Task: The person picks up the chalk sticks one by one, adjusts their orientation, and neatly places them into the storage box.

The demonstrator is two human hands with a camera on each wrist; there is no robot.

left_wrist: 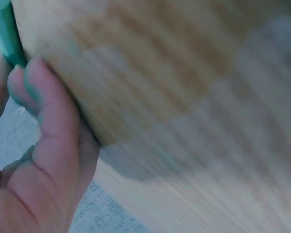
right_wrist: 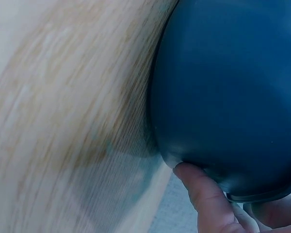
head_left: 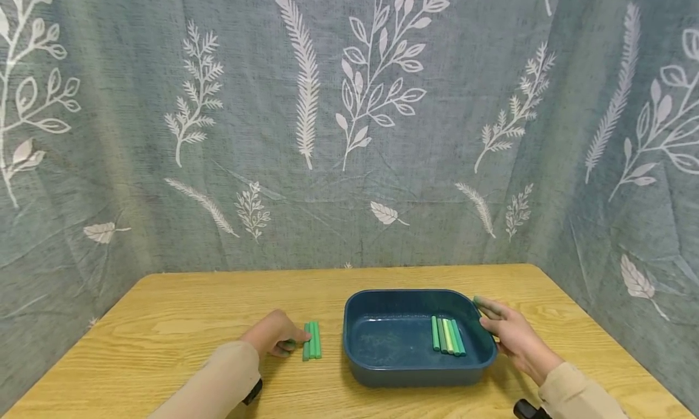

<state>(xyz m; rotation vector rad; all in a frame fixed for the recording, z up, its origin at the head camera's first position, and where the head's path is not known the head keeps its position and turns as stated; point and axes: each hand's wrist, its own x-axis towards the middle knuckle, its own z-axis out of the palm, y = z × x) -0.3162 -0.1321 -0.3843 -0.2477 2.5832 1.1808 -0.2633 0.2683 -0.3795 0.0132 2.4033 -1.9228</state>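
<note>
My left hand [head_left: 281, 333] is at a small row of 3 green chalk-like sticks [head_left: 314, 340] lying on the table. One fingertip touches the leftmost stick while the other fingers bend loosely beneath. In the left wrist view, fingertips with green smudges [left_wrist: 36, 90] meet the lower end of a green stick [left_wrist: 7, 34]. A dark blue rectangular tub [head_left: 393, 376] stands right of the row. My right hand [head_left: 513, 340] grips its right end, thumb over the rim and a finger against the outer wall [right_wrist: 223, 97]. Several green and yellow-green sticks [head_left: 449, 335] lie side by side inside the tub.
The wooden table [head_left: 180, 310] reaches back to a grey-green curtain [head_left: 246, 134] with white leaf prints, which also hangs along both sides. A dark wrist device [head_left: 252, 392] shows at the left sleeve, another [head_left: 530, 409] at the right.
</note>
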